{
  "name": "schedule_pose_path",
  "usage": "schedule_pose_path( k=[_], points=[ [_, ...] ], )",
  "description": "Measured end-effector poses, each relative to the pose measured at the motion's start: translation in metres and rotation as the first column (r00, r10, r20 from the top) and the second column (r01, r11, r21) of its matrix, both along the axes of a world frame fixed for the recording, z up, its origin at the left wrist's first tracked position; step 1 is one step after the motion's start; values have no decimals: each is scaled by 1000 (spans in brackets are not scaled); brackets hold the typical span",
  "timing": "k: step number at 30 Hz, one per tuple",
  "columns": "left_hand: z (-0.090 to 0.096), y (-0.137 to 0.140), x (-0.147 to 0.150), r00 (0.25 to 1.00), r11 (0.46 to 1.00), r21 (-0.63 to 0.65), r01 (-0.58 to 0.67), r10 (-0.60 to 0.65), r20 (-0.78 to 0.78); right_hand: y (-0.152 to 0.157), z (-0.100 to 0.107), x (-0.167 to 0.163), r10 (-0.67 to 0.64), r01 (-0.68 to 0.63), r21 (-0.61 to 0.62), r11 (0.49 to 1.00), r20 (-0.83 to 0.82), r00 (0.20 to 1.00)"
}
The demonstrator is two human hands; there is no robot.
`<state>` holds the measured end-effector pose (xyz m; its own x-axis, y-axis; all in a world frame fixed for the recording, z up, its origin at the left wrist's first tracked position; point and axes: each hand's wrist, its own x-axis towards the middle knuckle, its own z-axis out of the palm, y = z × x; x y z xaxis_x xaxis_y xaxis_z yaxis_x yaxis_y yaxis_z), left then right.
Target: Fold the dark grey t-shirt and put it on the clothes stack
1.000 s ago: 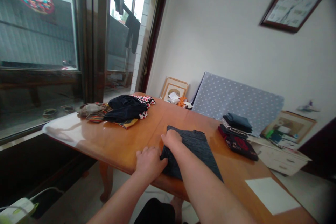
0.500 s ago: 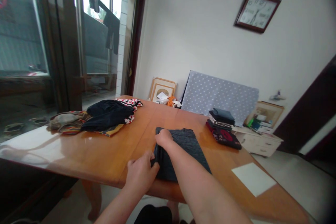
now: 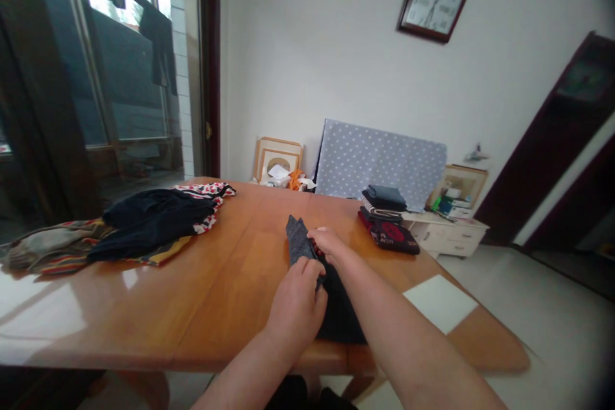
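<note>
A dark grey heathered garment (image 3: 342, 317) lies partly folded at the table's near edge. Its left side is lifted and turned toward the right, with the far corner (image 3: 298, 237) sticking up. My left hand (image 3: 300, 288) is closed on the raised edge at the near end. Farther along the same edge, my right hand (image 3: 327, 243) grips the cloth too, its fingers partly hidden. My right forearm passes over the garment's right part and covers some of it.
Loose clothes (image 3: 154, 218) lie heaped on the wooden table (image 3: 230, 307) at left. Folded clothes (image 3: 387, 211) are stacked at right, with a white sheet (image 3: 439, 302) nearer me. Behind stand a dotted cloth-covered panel (image 3: 379, 157) and a low white cabinet (image 3: 449, 237).
Both hands have lifted the garment's left side and brought it over to the right, so it now looks narrower. The view has turned slightly right.
</note>
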<state>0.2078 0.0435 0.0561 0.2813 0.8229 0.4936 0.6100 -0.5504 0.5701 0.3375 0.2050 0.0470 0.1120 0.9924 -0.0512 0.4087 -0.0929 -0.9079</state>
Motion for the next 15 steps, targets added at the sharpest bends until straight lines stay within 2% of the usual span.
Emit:
schedule_pose_path(
  k=[3,7,11,15],
  points=[
    [-3,1,35,992,997,-5,82,-82,-95,-4,-7,37,-56,55,-16,998,-26,998],
    [-19,0,67,965,984,-81,159,-172,-198,-10,-22,70,-103,102,-48,994,-34,994],
    [-35,0,76,956,976,-148,158,-189,-223,-8,-32,82,-105,99,-86,991,-78,991],
    [-41,1,75,959,978,-131,162,-188,-213,-3,-33,81,-99,84,-103,991,-148,984]
  ],
)
